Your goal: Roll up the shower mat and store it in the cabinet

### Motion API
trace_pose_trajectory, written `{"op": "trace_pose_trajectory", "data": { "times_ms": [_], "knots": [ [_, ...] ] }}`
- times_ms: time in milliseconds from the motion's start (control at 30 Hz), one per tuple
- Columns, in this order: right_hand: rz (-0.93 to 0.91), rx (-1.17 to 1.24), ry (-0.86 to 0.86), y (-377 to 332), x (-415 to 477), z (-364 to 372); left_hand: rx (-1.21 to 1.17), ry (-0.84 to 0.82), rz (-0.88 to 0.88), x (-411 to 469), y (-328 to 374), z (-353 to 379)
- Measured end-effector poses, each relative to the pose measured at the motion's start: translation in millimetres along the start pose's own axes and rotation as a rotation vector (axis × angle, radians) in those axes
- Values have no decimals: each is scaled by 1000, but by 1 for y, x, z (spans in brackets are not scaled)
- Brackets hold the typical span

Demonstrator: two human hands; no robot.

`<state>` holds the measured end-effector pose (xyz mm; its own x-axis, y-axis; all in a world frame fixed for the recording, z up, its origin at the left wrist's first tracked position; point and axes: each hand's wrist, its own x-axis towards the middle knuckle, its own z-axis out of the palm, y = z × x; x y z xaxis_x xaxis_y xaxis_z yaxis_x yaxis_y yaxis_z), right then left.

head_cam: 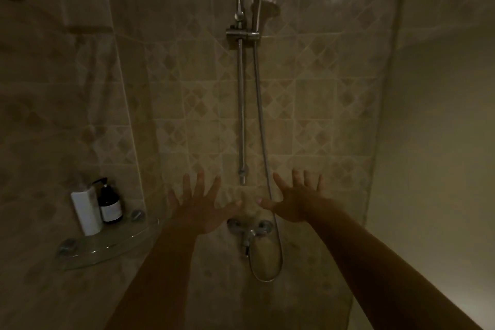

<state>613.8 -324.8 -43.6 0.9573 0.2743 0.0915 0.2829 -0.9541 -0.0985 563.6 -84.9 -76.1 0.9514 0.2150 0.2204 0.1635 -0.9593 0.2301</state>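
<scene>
Two empty hands, left and right, fingers spread; two bottles on a shelf left of them; tiled shower wall.

Glass shelf bearing two bottles

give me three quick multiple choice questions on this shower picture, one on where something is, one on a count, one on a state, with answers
1. Where is the glass corner shelf?
A. lower left of the tap
B. above the shower head
C. on the right wall

2. How many bottles stand on that shelf?
A. none
B. two
C. five

3. What are the hands doing?
A. both spread open, holding nothing
B. both closed on a rolled mat
C. one turning the tap

Answers:
1. A, the shelf sits low at the left, beside the tap.
2. B, a white bottle and a dark pump bottle.
3. A, the left hand and right hand show splayed fingers; no mat is visible.
</scene>
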Motion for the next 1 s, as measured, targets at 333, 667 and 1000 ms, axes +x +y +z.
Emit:
{"op": "trace_pose_trajectory", "data": {
  "times_ms": [333,667,1000],
  "knots": [
    [-258,19,42,-83,176,38,18,121,-187,116,-95,1],
    [-636,18,327,-251,238,74,9,224,-530,81,-234,-37],
    [-1135,206,-133,-429,172,100,241,247,-1002,-64,-308,-64]
  ]
}}
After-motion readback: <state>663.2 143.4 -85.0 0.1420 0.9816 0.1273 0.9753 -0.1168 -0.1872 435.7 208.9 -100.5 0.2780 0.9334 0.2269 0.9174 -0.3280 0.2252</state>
